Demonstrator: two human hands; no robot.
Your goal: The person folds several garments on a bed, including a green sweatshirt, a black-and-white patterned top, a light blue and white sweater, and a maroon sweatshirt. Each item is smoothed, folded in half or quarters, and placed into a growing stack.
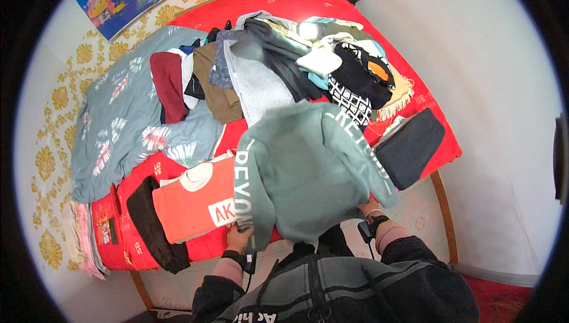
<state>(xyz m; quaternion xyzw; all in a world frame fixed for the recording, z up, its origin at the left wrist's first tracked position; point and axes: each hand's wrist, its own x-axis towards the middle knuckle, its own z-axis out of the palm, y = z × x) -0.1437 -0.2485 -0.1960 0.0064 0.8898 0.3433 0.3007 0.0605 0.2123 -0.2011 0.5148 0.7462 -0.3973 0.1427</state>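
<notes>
"One big green sweatshirt (311, 172), right in the middle of the frame! Who has it?"

"A person does. The left hand (238, 239) pinches its left side by the sleeve, low in the frame. The right hand (370, 208) pinches its bottom corner, right of the middle, near the other cuff."

"Which way does it lie?"

"Up from both hands. Its long way runs from the hem, low down, up to the neck. The right hand looks a bit nearer to its middle."

"Is it soft?"

"It looks soft and thick, with white letters down the sleeves. The sleeves spread out a bit like wings."

"What's around it?"

"To the left, a flat, square-folded orange shirt (184, 210) with a white patch, and a floppy dark garment (148, 222) beside that. To the right, a smooth, dark folded cloth (412, 148). Above it, a bumpy heap of clothes (261, 77) on a bright red cover (237, 4)."
</notes>
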